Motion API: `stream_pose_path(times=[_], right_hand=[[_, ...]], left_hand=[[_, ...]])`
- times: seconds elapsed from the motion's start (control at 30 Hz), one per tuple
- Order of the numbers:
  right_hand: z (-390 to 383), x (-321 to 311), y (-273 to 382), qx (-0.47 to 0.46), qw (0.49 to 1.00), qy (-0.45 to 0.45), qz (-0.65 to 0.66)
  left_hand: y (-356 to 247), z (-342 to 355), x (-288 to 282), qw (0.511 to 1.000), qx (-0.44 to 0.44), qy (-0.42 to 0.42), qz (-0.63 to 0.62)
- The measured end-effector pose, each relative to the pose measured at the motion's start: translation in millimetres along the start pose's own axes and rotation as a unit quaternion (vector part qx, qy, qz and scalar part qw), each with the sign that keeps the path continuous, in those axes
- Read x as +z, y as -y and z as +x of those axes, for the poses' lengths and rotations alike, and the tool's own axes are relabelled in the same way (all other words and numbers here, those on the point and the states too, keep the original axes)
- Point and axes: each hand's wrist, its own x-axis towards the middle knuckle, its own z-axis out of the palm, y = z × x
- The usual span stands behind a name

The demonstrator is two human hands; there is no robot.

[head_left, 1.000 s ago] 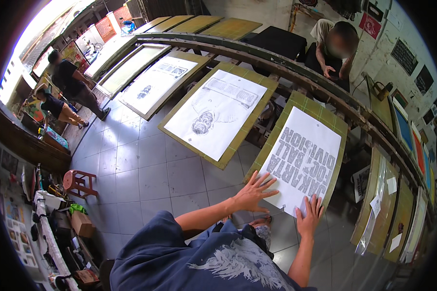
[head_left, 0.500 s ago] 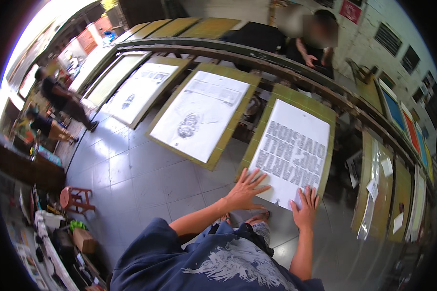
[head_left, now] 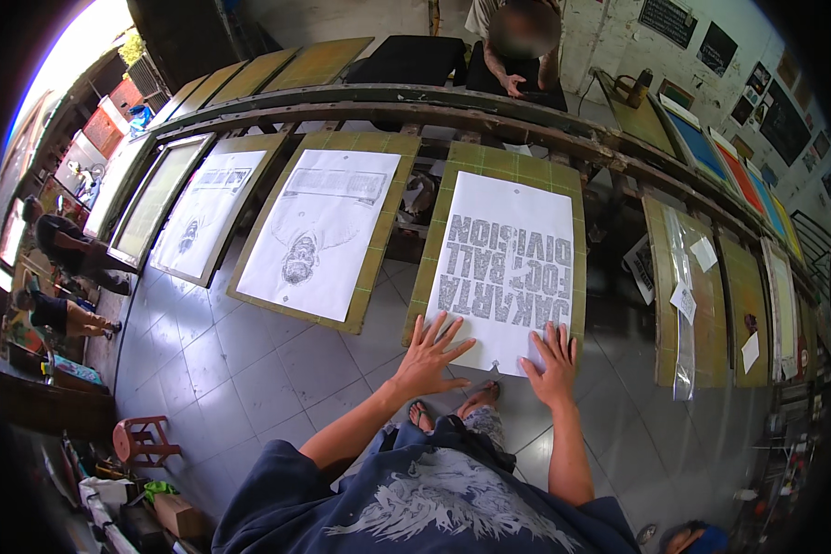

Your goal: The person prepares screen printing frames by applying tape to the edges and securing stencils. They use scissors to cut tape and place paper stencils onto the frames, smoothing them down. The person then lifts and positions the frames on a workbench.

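Note:
In front of me a white printed sheet (head_left: 503,194) with bold grey block lettering, upside down to me, lies on an olive-green board (head_left: 434,268). My left hand (head_left: 429,355) is open, fingers spread, its fingertips on the sheet's near left corner. On the near right corner rests my right hand (head_left: 551,365), also open and flat, fingers pointing away from me. A small mark sits at the sheet's near edge between the hands. On the neighbouring board (head_left: 245,275) to the left is another white sheet (head_left: 332,222) printed with a figure and a box.
More boards and a pale screen frame (head_left: 162,194) continue left along the dark rail (head_left: 342,95). Clear plastic (head_left: 683,314) covers a board at right. Across the rail a person (head_left: 517,55) sits, hands together. Two people stand far left. A red stool (head_left: 145,441) is on the tiled floor.
My view has turned, so the boards appear more upright and shifted left. Both hands stay spread on the same sheet's near corners.

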Motion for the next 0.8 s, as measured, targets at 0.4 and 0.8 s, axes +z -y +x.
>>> stream_pose_path(times=[0.4, 0.8], right_hand=[[-1.0, 7.1, -6.4, -0.006, 1.000, -0.004, 0.005], [-0.4, 6.9, -8.1, -0.004, 1.000, 0.028, -0.002]], left_hand=[[0.6, -2.0, -0.3, 1.000, 0.000, -0.005, -0.018], [0.4, -5.2, -1.5, 0.999, -0.002, -0.010, -0.033]])
